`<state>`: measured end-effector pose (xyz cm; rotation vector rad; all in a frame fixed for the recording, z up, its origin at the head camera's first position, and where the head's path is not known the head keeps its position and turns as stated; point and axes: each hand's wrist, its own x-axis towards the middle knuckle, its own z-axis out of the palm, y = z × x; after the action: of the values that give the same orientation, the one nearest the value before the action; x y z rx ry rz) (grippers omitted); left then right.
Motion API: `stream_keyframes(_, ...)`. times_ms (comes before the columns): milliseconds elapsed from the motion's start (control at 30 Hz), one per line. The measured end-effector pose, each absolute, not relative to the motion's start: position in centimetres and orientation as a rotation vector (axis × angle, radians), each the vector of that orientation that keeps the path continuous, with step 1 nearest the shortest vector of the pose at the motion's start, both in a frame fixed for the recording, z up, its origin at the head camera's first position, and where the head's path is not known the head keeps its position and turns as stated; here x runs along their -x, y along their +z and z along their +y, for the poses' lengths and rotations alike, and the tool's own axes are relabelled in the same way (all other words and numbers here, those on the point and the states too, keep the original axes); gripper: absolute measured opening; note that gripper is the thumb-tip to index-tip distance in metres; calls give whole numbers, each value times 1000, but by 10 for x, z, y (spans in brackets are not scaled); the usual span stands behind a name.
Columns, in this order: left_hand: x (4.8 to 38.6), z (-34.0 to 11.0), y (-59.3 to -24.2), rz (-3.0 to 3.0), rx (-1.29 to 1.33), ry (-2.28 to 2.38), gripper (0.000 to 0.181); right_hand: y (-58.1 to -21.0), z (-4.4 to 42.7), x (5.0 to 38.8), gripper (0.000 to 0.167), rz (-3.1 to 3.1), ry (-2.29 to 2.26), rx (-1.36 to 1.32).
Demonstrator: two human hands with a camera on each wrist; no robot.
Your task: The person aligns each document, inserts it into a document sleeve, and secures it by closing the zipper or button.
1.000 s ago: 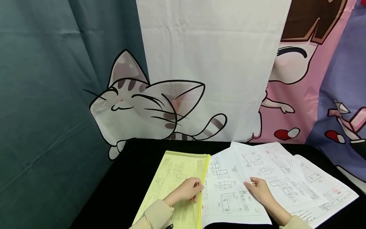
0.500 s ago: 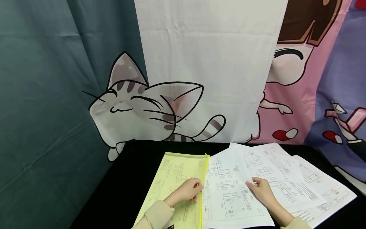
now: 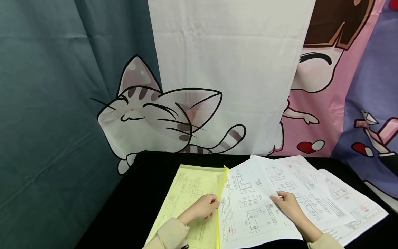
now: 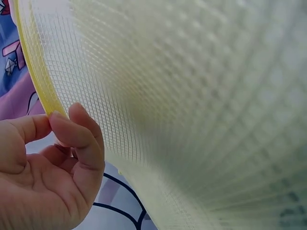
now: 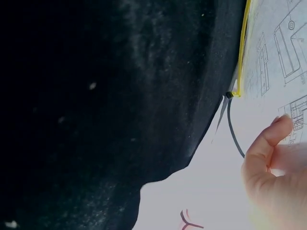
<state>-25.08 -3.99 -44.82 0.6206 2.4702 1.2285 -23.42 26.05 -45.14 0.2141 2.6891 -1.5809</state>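
On the black table (image 3: 118, 214), the left hand (image 3: 203, 206) pinches the yellow pouch (image 3: 186, 193) by its zip edge (image 4: 41, 82), the right hand (image 3: 288, 204) the white sheet (image 3: 245, 221) beside it — both, we judge, light and floppy, easy to crease, so edges are safest.

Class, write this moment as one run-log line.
left hand: pinches yellow mesh pouch | right hand: holds drawing sheet | other sheets: spread overlapping at right
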Motion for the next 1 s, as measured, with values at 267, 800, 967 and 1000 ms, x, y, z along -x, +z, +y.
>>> stream_keyframes(267,251,-38,-447,2447,-597,1223,30,-449,259,237,43,2712,-1545,-250)
stream_keyframes(800,261,-30,-442,2433,-653,1291,32,-447,239,243,40,2668,-1629,-242)
stream_keyframes(967,261,-28,-443,2455,-617,1324,32,-450,230,240,39,2585,-1638,-261)
stream_keyframes(1000,261,-28,-443,2459,-616,1332,32,-451,232,239,40,2590,-1619,-271)
